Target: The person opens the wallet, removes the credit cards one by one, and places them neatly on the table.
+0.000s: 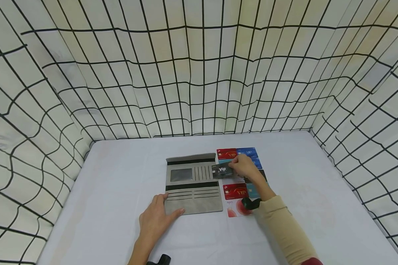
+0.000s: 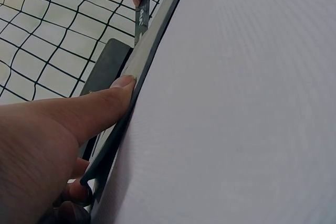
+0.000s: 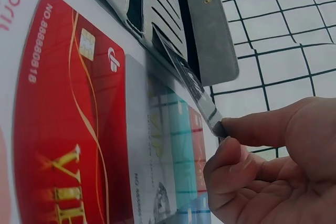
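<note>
A grey card wallet [image 1: 194, 206] lies unfolded on the white table, with dark bands, slits and a clear window. At its near left corner my left hand [image 1: 156, 217] holds it, thumb on the near edge and fingers along the left side. My right hand [image 1: 247, 167] pinches a black VIP card [image 1: 221, 170] by its right end, between thumb and index finger. In the right wrist view, the far end of the black card [image 3: 191, 85] sits at one of the slits in the wallet [image 3: 210, 30]. The raised flap shows behind it.
Right of the wallet several cards lie in rows: a red VIP card [image 1: 233, 191], a blue card [image 1: 248, 151], and a white card with red circles [image 1: 233, 212]. My right forearm covers part of them. Black netting [image 1: 203, 59] over white walls rises around the table [image 1: 119, 173].
</note>
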`<act>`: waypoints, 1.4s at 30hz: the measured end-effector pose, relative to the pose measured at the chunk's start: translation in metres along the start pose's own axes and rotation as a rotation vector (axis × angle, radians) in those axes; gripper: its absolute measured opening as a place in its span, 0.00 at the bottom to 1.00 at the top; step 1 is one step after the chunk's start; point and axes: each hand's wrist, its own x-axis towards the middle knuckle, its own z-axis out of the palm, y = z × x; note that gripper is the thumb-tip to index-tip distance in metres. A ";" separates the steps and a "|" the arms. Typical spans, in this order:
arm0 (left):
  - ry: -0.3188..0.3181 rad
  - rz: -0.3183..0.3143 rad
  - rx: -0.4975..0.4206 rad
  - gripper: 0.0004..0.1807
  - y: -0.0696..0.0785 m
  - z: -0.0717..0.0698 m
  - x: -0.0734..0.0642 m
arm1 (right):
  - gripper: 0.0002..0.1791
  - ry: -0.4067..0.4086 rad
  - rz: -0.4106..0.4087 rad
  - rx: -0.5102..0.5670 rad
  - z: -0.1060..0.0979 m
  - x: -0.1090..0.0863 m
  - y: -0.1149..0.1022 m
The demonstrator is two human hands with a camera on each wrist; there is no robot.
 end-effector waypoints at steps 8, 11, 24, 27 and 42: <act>-0.003 0.000 -0.001 0.45 0.000 0.000 0.000 | 0.11 0.008 -0.009 0.013 -0.003 -0.006 0.001; -0.005 -0.002 0.001 0.45 0.000 0.000 0.000 | 0.11 0.022 -0.016 0.035 -0.005 -0.008 0.004; -0.003 -0.003 0.003 0.45 0.000 0.000 0.000 | 0.16 0.073 0.007 0.086 -0.013 -0.017 0.016; -0.005 -0.003 0.002 0.45 -0.001 0.000 0.000 | 0.16 0.081 -0.016 0.095 -0.016 -0.021 0.019; 0.003 0.000 0.002 0.45 0.000 0.001 0.001 | 0.16 0.134 0.003 0.137 -0.026 -0.043 0.039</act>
